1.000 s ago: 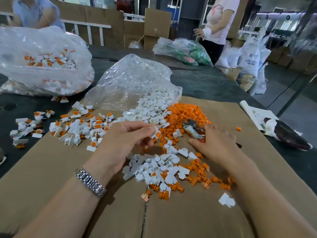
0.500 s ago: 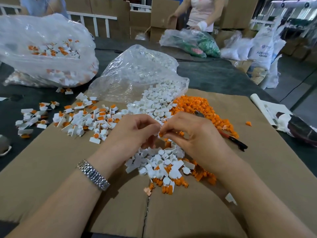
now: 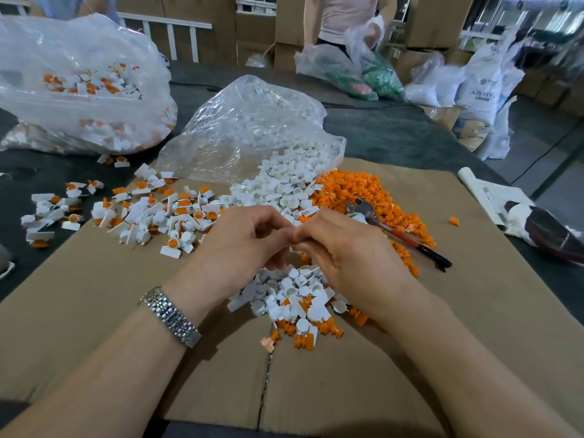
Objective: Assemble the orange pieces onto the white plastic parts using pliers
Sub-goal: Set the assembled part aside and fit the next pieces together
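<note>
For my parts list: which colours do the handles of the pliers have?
Red with black ends, on the pliers; head view.

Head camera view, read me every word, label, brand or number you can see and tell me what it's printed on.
"ABS RESIN", partly blurred so the reading is uncertain: on the white sack behind the table at the far right.
A small logo and a line under that text on the same sack: too small and blurred to read.
Rolled white paper at the right edge of the cardboard: faint marks, not readable.
Wristwatch, pliers, clear bags: no readable text.
</note>
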